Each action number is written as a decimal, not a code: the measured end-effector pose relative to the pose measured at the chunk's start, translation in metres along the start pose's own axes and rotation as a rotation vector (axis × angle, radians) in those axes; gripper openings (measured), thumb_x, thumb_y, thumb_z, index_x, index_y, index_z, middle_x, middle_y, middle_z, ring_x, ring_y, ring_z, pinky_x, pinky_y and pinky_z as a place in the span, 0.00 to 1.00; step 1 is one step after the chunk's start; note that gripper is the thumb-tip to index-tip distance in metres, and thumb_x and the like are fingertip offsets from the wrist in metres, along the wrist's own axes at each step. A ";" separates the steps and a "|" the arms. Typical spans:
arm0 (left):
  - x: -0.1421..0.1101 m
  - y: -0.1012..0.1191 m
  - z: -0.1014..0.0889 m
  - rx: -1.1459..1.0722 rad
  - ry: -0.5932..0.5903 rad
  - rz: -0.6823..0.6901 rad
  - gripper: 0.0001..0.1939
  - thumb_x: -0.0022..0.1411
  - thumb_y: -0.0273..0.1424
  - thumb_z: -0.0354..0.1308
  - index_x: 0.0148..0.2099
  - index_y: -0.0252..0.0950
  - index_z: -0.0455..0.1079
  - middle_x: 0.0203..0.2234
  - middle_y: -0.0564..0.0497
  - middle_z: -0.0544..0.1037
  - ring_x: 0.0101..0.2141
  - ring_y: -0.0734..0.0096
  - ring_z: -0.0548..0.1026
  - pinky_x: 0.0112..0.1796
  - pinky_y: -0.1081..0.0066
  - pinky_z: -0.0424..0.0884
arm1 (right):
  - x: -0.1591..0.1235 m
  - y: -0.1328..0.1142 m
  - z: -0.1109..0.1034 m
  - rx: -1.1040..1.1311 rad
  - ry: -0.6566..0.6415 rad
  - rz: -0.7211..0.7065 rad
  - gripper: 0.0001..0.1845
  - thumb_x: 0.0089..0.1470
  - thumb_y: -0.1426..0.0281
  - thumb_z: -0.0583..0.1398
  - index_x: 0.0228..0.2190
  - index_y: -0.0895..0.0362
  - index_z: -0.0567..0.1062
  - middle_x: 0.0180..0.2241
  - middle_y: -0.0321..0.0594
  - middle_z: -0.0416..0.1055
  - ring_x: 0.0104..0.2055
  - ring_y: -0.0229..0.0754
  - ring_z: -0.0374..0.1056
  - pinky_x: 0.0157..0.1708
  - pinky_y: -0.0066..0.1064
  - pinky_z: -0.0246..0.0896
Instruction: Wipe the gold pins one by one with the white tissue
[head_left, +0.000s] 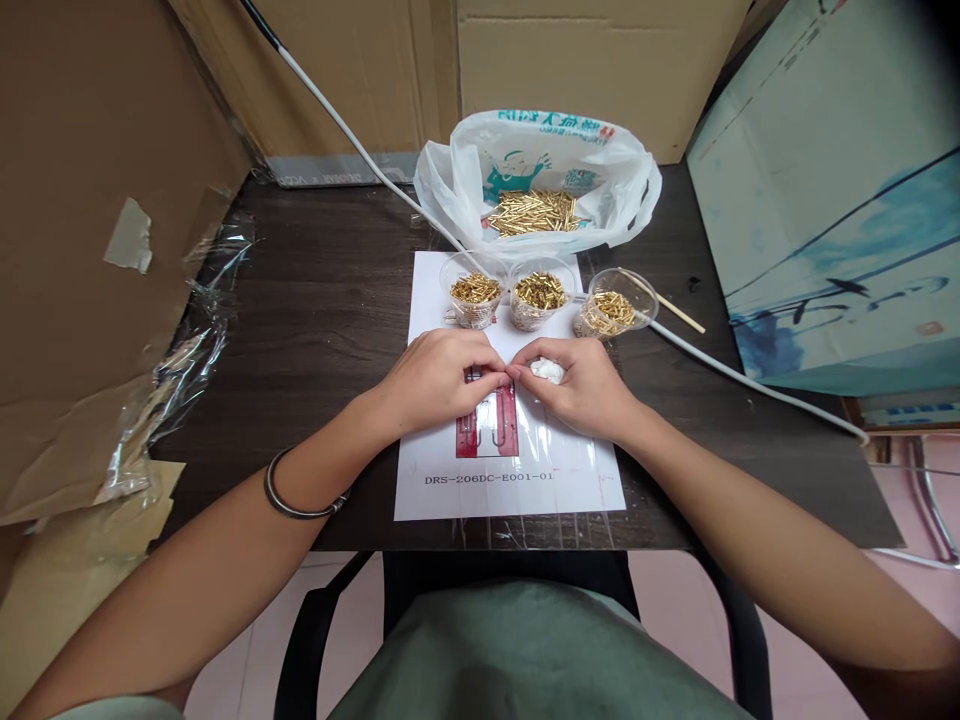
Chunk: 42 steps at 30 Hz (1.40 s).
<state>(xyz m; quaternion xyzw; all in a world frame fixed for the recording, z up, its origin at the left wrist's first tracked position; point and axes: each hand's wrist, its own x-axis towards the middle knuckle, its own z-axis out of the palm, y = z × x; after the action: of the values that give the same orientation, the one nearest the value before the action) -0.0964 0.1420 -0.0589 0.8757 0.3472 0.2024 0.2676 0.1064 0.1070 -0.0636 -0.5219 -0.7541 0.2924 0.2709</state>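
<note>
Over a printed sheet (510, 497) with a red picture (487, 430), my left hand (446, 372) and my right hand (577, 385) meet fingertip to fingertip. Each hand's thumb and index finger are pinched; whatever lies between them is too small to make out. A crumpled white wad (547, 370) is tucked in the curl of my right hand. Just beyond my hands stand a left clear cup (474, 290), a middle clear cup (538, 292) and a right clear cup (613, 305), each holding small gold metal pins. The right cup tilts.
Behind the cups, an open white plastic bag (630, 200) holds more gold pins (534, 212). A white cable (360, 145) crosses the dark table (300, 290). A thin wooden stick (681, 315) lies right of the cups. Cardboard (97, 250) walls the left, and a painted panel (840, 230) the right.
</note>
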 end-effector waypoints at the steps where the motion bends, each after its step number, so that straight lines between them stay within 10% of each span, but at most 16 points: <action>1: 0.000 0.000 0.000 -0.004 0.007 0.005 0.08 0.62 0.31 0.59 0.35 0.36 0.80 0.29 0.52 0.78 0.31 0.72 0.73 0.33 0.71 0.66 | 0.000 0.000 0.000 -0.008 0.010 -0.015 0.11 0.56 0.63 0.60 0.32 0.56 0.79 0.25 0.34 0.74 0.22 0.33 0.59 0.28 0.29 0.53; 11: 0.001 0.001 -0.002 -0.029 0.011 -0.001 0.09 0.62 0.31 0.58 0.36 0.38 0.80 0.31 0.51 0.79 0.33 0.70 0.75 0.35 0.70 0.68 | -0.003 -0.003 -0.007 0.000 -0.060 -0.032 0.10 0.61 0.62 0.51 0.40 0.54 0.64 0.29 0.35 0.65 0.29 0.39 0.60 0.33 0.34 0.53; 42: 0.000 0.002 -0.003 -0.054 -0.012 -0.031 0.09 0.62 0.30 0.58 0.37 0.38 0.81 0.32 0.52 0.80 0.33 0.71 0.75 0.34 0.71 0.67 | -0.002 -0.003 -0.004 0.103 -0.009 0.069 0.11 0.54 0.62 0.62 0.32 0.56 0.80 0.20 0.32 0.69 0.20 0.31 0.53 0.23 0.28 0.48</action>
<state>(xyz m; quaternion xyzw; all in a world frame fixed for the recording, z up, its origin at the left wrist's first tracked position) -0.0970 0.1422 -0.0551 0.8639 0.3535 0.2022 0.2964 0.1077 0.1052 -0.0587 -0.5318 -0.7207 0.3423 0.2839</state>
